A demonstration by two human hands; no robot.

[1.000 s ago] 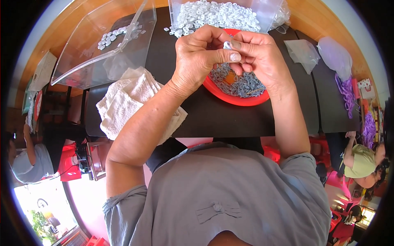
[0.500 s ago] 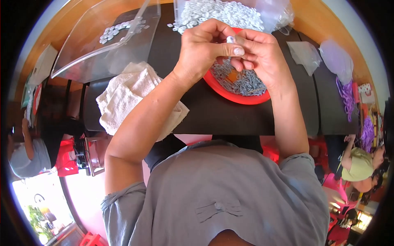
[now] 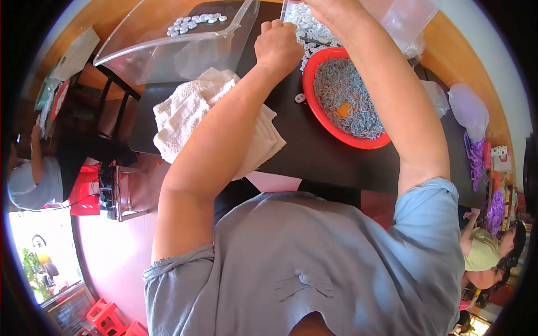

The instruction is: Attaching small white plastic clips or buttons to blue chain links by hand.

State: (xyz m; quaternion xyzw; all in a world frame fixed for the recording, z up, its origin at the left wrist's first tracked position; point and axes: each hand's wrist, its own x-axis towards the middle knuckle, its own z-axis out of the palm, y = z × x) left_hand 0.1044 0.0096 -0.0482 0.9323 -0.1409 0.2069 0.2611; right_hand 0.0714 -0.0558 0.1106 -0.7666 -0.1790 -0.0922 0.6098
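Observation:
My left hand (image 3: 278, 49) is curled closed beside a heap of small white oval pieces (image 3: 308, 23) at the far side of the table. Whatever its fingers hold is hidden. My right hand (image 3: 332, 8) reaches over the same heap, partly cut off by the upper edge, its fingertips out of sight. Below my right forearm sits a red bowl (image 3: 315, 115) full of thin grey screw-like pieces (image 3: 336, 84), with an orange patch (image 3: 343, 109) showing among them. One white oval piece (image 3: 300, 98) lies alone on the dark table, left of the bowl.
A clear plastic bin (image 3: 168, 56) stands at the far left, with several white pieces (image 3: 193, 23) seen near it. A folded cream towel (image 3: 185, 120) lies under my left forearm. Clear plastic bags (image 3: 406, 19) are at the far right. Other people (image 3: 36, 182) are off to both sides.
My hands, together over the red bowl before, have parted and moved farther away to the white heap. The view has shifted, and a lone white piece now shows beside the bowl.

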